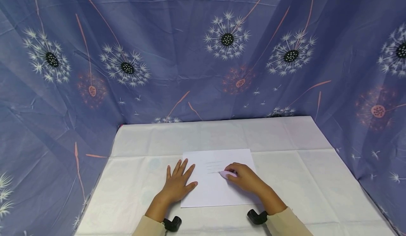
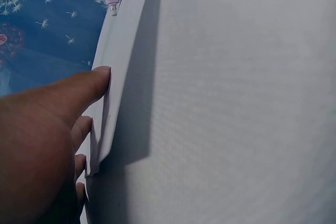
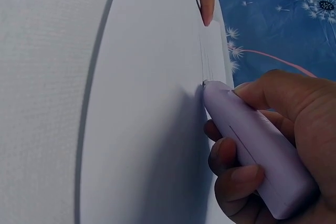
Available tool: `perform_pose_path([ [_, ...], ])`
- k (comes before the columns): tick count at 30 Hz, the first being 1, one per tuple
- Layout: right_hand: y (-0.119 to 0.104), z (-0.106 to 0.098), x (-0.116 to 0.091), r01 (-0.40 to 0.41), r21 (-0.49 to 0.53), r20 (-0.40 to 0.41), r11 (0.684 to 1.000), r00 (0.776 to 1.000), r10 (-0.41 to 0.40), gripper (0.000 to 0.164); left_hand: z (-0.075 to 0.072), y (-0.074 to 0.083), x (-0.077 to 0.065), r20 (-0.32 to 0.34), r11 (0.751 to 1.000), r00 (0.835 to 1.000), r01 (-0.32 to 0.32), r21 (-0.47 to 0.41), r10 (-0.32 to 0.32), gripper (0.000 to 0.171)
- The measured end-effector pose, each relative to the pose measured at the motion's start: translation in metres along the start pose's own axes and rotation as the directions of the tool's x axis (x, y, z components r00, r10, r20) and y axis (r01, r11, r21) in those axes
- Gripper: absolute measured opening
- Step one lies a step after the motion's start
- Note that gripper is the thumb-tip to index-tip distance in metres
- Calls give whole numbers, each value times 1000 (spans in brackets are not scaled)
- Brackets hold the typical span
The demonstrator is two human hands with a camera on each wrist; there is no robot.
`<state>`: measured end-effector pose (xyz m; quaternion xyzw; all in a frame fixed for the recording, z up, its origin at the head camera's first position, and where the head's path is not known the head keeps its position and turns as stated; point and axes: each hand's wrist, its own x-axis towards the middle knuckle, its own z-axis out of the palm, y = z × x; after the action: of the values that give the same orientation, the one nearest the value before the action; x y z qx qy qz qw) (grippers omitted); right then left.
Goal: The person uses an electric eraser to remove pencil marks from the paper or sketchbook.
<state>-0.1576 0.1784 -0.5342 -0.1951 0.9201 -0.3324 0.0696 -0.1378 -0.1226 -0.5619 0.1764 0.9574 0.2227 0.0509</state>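
A white sheet of paper (image 1: pixel 209 195) lies on the table. My left hand (image 1: pixel 176 187) rests with spread fingers on its left side. My right hand (image 1: pixel 248 180) grips a chunky lavender correction pen (image 3: pixel 257 148), thumb on one side and curled fingers on the other. The pen's small metal tip (image 2: pixel 113 10) points left and meets the paper at the right end of the lowest line. Several faint, roughly level lines (image 1: pixel 214 166) run one above another near the sheet's middle. In the right wrist view, left fingertips show beyond the pen tip.
A white cloth (image 1: pixel 133 179) with fold creases covers the table. Behind it and along both sides hangs a blue curtain (image 1: pixel 177 53) printed with dandelions. A black wrist mount (image 1: pixel 172 224) sits at the left wrist, another black mount (image 1: pixel 257 217) at the right.
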Motion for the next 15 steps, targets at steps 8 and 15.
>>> perform_pose_path([
  [8, 2, -3, -2, -31, -16, -9, 999, 999, 31, 13, 0, -1, 0, 4, 1000, 1000, 1, -8, -1, 68],
  [15, 5, -4, -5, -19, -24, -8, 1000, 1000, 19, 12, 1, -1, 0, 3, 1000, 1000, 1, -11, -1, 68],
])
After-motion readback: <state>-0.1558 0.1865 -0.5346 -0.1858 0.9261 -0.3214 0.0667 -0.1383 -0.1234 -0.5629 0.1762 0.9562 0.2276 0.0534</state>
